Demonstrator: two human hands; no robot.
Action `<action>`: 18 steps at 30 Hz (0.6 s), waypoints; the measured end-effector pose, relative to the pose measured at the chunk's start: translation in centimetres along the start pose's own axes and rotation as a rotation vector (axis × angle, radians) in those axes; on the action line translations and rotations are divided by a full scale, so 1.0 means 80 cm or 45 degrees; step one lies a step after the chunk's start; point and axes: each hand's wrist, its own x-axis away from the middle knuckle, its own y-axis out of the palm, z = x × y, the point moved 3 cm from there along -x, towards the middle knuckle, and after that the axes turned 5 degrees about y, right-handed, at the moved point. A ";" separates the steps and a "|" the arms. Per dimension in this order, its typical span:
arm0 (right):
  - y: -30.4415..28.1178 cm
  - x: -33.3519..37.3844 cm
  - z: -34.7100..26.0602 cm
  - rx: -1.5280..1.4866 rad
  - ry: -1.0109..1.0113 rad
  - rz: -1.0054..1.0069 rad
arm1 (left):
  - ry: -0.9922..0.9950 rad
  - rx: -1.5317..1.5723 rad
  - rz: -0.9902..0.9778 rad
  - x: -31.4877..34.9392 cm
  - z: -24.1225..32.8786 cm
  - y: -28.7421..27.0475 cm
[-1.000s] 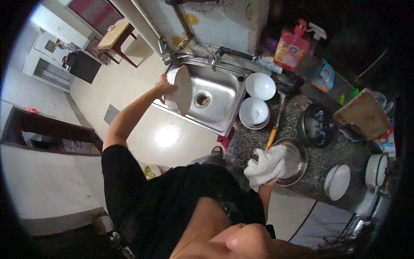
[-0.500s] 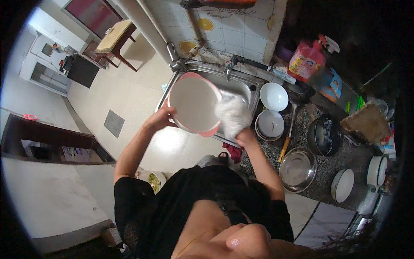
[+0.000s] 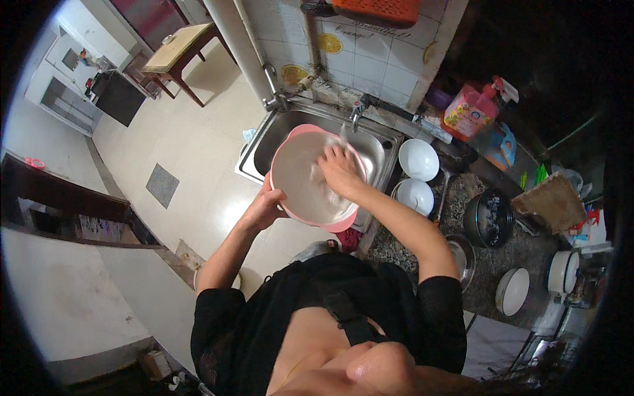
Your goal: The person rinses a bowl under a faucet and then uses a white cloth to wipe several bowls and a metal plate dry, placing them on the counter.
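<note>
A large white pot [image 3: 300,165] with a pink rim and pink side handles is tilted over the sink [image 3: 264,155]. My left hand [image 3: 269,201] grips its left edge, thumb on the rim. Inside the pot, my right hand [image 3: 340,170] presses a whitish cloth [image 3: 319,177] against the wall. Blur and the fingers hide much of the cloth. The tap [image 3: 356,117] stands just behind the pot, and a pale streak, either water or cloth, shows near my right fingers.
White bowls [image 3: 419,160] stand right of the sink on the dark speckled counter. Beyond them are a metal basin [image 3: 460,261], a black pot [image 3: 489,218] and a white dish [image 3: 512,292]. A pink pump bottle [image 3: 470,109] sits behind. Across the floor is a wooden table [image 3: 178,49].
My right hand has moved with the cloth from outside the pot's right edge into it. The pot has shifted slightly right and down in view, still in my left hand.
</note>
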 end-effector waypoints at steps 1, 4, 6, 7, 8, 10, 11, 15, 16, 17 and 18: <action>-0.004 0.020 -0.007 -0.060 -0.054 -0.257 | 0.002 0.040 0.013 -0.003 -0.005 -0.008; -0.011 0.049 -0.041 -1.108 -0.206 -0.661 | 0.014 0.038 0.030 -0.004 -0.017 -0.014; -0.023 0.038 -0.055 -1.559 -0.238 -0.461 | -0.015 0.082 0.007 -0.002 -0.025 -0.009; -0.032 0.028 -0.059 -1.500 -0.222 -0.218 | -0.030 0.101 0.000 -0.003 -0.028 -0.009; -0.042 0.019 -0.062 -1.432 -0.204 0.023 | -0.030 0.148 -0.061 -0.006 -0.030 -0.011; -0.062 0.003 -0.066 -1.266 -0.154 0.505 | -0.041 0.124 -0.078 -0.007 -0.027 -0.008; -0.068 -0.003 -0.068 -1.170 -0.127 0.741 | -0.047 0.112 -0.087 -0.007 -0.027 -0.008; -0.058 -0.028 -0.082 -0.305 -0.486 0.557 | -0.234 -0.028 -0.118 -0.010 -0.050 -0.040; -0.054 -0.037 -0.067 -0.282 -0.449 0.524 | -0.144 0.007 -0.096 -0.007 -0.039 -0.031; -0.052 -0.045 -0.051 -0.260 -0.410 0.490 | -0.055 0.042 -0.074 -0.004 -0.027 -0.019; -0.052 -0.048 -0.039 -0.146 -0.404 0.479 | 0.035 0.088 -0.044 0.000 -0.019 -0.011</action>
